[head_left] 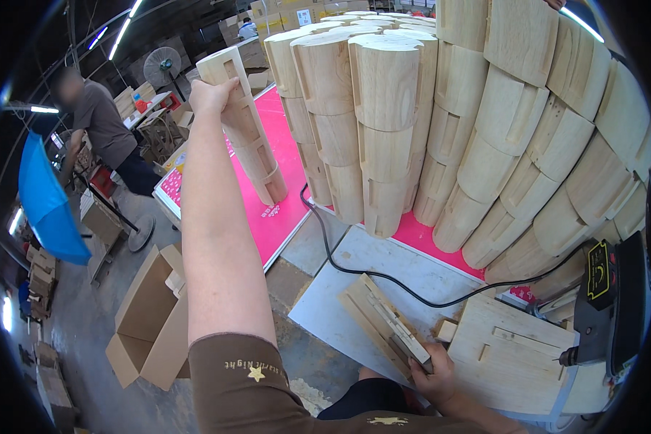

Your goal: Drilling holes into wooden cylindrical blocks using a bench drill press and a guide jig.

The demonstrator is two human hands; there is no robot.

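My left hand (213,96) reaches far forward, its fingers closed round the upper part of a tall stack of pale wooden blocks (249,148). These rounded blocks have slots cut into their sides, and the stack leans slightly on the pink sheet (289,206). Low and near my body, my right hand (435,375) grips the near end of a slotted wooden piece (367,307), held tilted over a white board (325,307). A narrow strip runs along that piece; whether it is a separate part, I cannot tell.
Tall stacks of similar blocks (387,87) fill the centre and right. A black cable (333,253) crosses the white board. A dark machine with a drill chuck (570,356) stands right, beside a wooden work surface (510,325). An open carton (148,318), blue umbrella (47,206) and another person (112,123) are left.
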